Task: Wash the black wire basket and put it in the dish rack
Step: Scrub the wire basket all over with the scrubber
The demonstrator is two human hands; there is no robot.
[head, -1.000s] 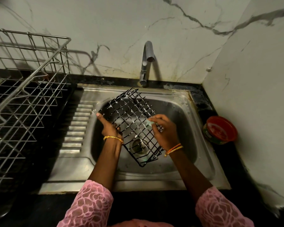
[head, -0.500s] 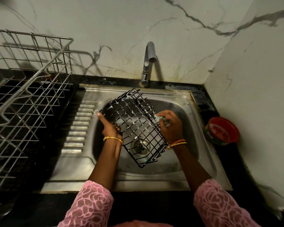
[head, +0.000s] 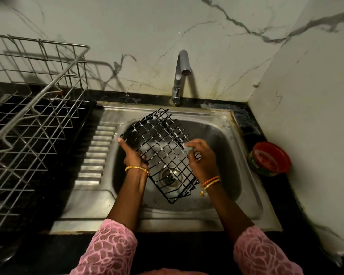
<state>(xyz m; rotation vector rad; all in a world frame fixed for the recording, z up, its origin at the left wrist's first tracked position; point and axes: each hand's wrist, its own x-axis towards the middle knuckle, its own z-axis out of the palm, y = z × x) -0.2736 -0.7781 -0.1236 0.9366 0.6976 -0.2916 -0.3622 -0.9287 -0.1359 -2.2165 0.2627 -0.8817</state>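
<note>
The black wire basket (head: 159, 139) hangs tilted over the steel sink bowl (head: 228, 155), its wires dotted with white suds. My left hand (head: 132, 154) grips its left edge, with the thumb stretched along the rim. My right hand (head: 202, 158) pinches a small pale green scrubber (head: 189, 148) and presses it against the basket's right side. The silver wire dish rack (head: 38, 116) stands on the counter to the left of the sink.
A chrome tap (head: 180, 76) rises behind the bowl; no water runs from it. A red round tub (head: 270, 158) sits on the black counter at the right, close to the marble side wall. The ribbed drainboard (head: 95, 153) lies between bowl and rack.
My right hand with the scrubber slid out toward the basket's right edge and has now come back up and left along the wires. The left hand keeps its hold.
</note>
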